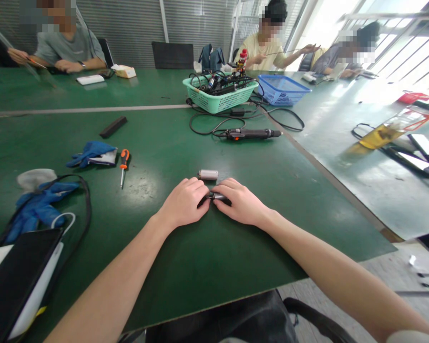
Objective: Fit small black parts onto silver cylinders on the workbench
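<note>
My left hand [184, 202] and my right hand [239, 202] meet on the green table [186, 267], fingers curled. Together they pinch a small dark cylindrical part [216, 196] between them; most of it is hidden by my fingers. Just beyond my knuckles a short silver cylinder [208, 175] lies on the table, untouched.
An orange-handled screwdriver [123, 164] and blue gloves [89, 153] lie to the left. A black electric screwdriver [252, 134] with cable lies ahead, behind it a green basket [219, 95] and blue basket [282, 89]. A black tablet [17, 276] is near left. Three people sit at the far side.
</note>
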{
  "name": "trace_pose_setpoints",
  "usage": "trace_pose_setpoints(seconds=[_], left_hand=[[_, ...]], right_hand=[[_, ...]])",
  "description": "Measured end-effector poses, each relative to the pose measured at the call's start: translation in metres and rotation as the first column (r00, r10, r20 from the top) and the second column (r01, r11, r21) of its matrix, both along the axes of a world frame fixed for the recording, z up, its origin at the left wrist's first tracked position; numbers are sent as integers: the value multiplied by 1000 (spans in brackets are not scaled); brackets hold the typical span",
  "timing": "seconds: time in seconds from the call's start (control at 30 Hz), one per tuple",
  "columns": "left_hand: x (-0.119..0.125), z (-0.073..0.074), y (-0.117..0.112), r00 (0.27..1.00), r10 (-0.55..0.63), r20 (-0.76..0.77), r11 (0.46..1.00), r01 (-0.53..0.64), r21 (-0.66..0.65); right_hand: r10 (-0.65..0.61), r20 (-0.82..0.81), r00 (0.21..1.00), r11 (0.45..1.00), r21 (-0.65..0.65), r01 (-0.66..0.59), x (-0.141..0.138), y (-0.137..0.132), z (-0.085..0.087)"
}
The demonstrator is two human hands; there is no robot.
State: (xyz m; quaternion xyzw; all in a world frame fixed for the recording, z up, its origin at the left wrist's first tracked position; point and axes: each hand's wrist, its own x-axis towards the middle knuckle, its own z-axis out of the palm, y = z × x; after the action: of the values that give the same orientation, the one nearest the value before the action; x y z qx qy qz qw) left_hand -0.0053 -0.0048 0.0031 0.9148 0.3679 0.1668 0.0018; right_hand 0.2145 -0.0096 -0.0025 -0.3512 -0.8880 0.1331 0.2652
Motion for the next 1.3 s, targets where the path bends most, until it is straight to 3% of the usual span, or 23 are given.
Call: trace_pose_setpoints(seconds=[1.3], left_hand=[[-1,0,0,1000,26,17,1000,-26,10]], right_hand=[[8,-20,1000,1000,2,-8,0,1,-1]])
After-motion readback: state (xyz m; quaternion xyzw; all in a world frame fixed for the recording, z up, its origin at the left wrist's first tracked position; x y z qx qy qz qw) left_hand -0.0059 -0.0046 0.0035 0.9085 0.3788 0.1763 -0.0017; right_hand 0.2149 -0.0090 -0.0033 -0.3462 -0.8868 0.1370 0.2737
